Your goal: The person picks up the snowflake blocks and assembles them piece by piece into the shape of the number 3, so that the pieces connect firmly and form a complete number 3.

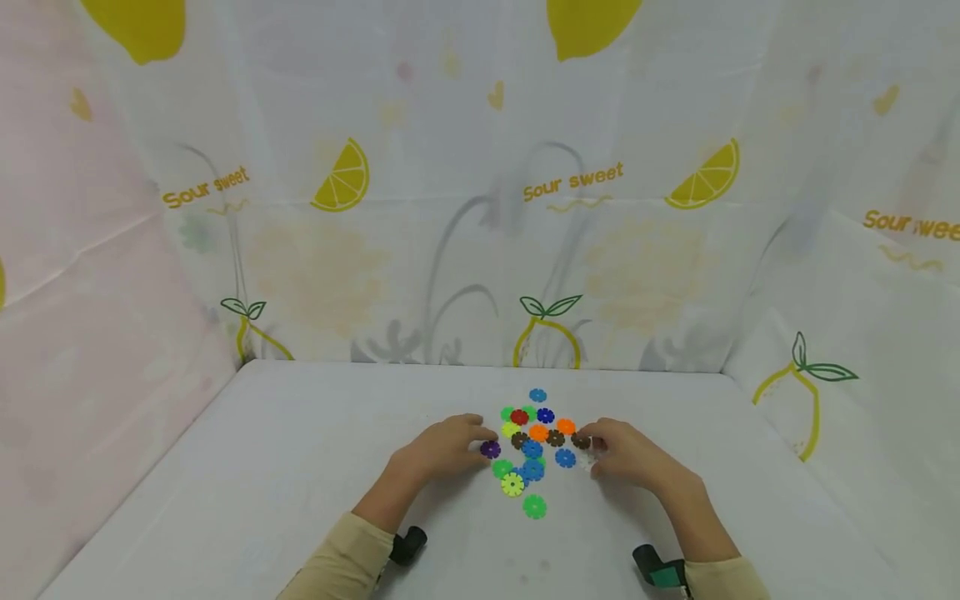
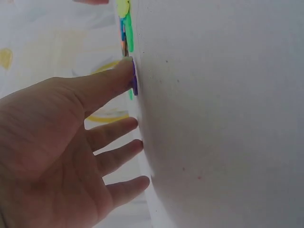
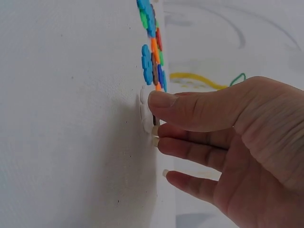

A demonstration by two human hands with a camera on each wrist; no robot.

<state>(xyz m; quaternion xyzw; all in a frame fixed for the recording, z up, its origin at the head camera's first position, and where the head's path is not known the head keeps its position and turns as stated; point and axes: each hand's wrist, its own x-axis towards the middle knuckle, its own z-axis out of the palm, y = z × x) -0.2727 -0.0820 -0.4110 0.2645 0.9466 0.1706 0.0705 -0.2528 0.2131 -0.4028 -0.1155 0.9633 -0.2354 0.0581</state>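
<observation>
A loose group of notched plastic discs [image 1: 532,471] in several colours lies on the white table. My left hand [image 1: 447,447] is at the group's left edge, thumb and index finger on either side of a purple disc [image 1: 491,450]. In the left wrist view the thumb tip touches the purple disc [image 2: 135,85], and the other fingertips rest at the tabletop. On the right side, my right hand [image 1: 630,450] has its fingertips at a brown disc [image 1: 581,441]. Its thumb touches a whitish clear disc [image 3: 144,111] in the right wrist view; the index finger is mostly hidden there.
A light-blue disc [image 1: 537,395] lies at the far side of the group and a green disc [image 1: 535,507] at the near side. The white table [image 1: 300,467] extends to both sides. Lemon-patterned cloth [image 1: 427,250] hangs behind it.
</observation>
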